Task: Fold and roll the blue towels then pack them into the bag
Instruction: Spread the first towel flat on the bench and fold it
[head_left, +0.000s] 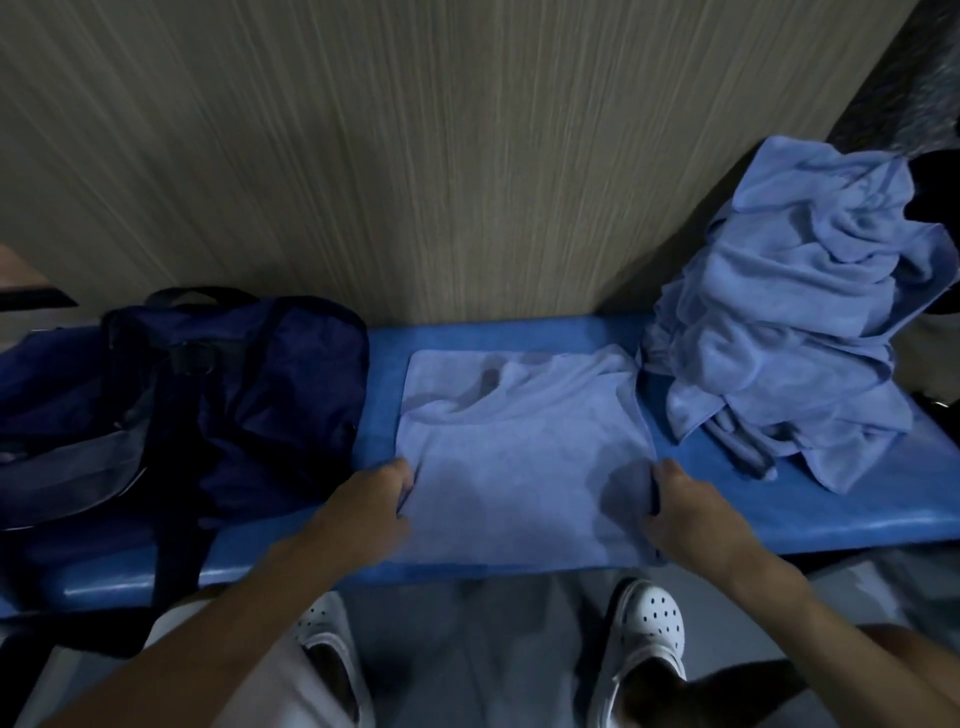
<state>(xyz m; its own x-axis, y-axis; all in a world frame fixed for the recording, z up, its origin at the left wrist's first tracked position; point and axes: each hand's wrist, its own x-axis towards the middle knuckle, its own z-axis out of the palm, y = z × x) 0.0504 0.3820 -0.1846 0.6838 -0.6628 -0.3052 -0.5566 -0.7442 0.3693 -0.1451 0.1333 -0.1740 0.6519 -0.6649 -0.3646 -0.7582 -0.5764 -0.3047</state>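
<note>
Head view: left hand grips the left edge of the flat towel, fingers curled round the cloth. Right hand grips the right edge the same way. Both hands sit at about the same level, near the towel's front half, w/ the towel stretched between them.

The towel lies spread on the blue padded worktop. Its front part is smooth and reaches approx. the worktop's front edge; the back part is rumpled w/ a few raised folds.

Left of the towel, just beside the left hand, sits the dark navy bag, slumped. A narrow strip of worktop shows between bag and towel. One strap of the bag hangs over the worktop's front edge.

Right of the towel, toward the back, a pile of towels is heaped high and crumpled. Its lower left comes close to the flat towel's back right corner; can't tell if they touch. It's apart from the right hand.

Behind it all is a wood-grain wall. Below the worktop, white clogs w/ holes stand on the floor.
</note>
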